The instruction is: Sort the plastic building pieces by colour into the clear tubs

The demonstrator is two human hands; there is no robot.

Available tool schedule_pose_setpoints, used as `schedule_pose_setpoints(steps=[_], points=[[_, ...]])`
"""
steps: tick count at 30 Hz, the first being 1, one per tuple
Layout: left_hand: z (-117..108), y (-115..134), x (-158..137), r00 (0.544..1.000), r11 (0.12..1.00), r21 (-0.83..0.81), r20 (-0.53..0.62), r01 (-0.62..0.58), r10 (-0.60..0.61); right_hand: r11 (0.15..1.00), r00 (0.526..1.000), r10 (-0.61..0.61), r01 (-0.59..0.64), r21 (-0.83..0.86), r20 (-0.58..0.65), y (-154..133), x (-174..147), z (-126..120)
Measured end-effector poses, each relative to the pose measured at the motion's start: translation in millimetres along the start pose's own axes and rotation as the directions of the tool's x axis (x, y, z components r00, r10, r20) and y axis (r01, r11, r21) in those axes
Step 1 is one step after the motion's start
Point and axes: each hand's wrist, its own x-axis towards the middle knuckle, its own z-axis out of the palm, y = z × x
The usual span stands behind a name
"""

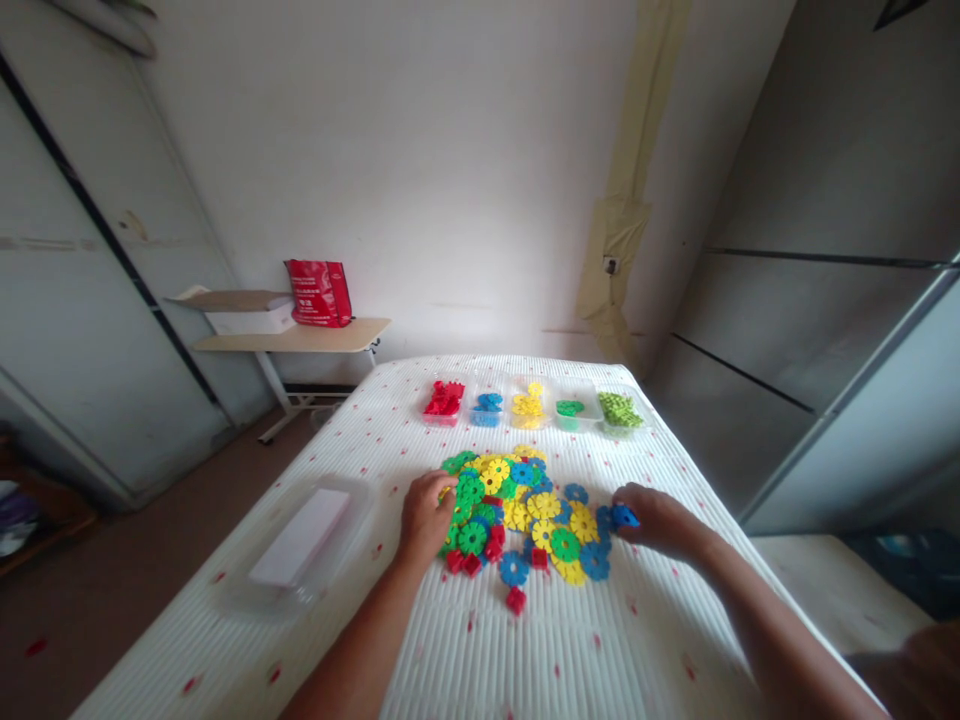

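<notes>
A mixed pile of flower-shaped plastic discs lies on the white ribbed cloth, with green discs, yellow discs and blue discs overlapping. Small red blocks are scattered along its near edge. At the pile's left side, my left hand has its fingers curled in; a bit of yellow shows by the fingertips, but what they hold is hidden. My right hand, just right of the pile, is closed on a blue flower disc that sticks out from the fingers.
Behind the pile stand clear tubs of red pieces, blue discs, yellow discs, green discs and light green pieces. A clear plastic lid with a pale rectangle lies left. Beyond, a side table carries a red bag.
</notes>
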Motion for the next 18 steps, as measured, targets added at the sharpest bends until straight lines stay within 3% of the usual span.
schedule_pose_setpoints(steps=[4,9,12,18], points=[[0,0,0,1.000,1.000,-0.003,0.001,0.000,0.000,0.996,1.000,-0.025,0.025,0.081,0.007,-5,9,-19],[0,0,0,1.000,0.999,-0.025,-0.003,0.026,-0.026,0.971,0.990,-0.133,0.140,0.193,-0.047,-50,36,-34],[0,0,1,0.999,0.999,-0.036,-0.010,0.041,-0.042,0.971,0.973,-0.203,0.215,0.108,-0.112,-84,67,-36],[-1,1,0,0.998,0.998,-0.040,-0.027,0.049,-0.050,0.969,0.934,-0.215,0.242,0.060,-0.286,-132,138,-53]])
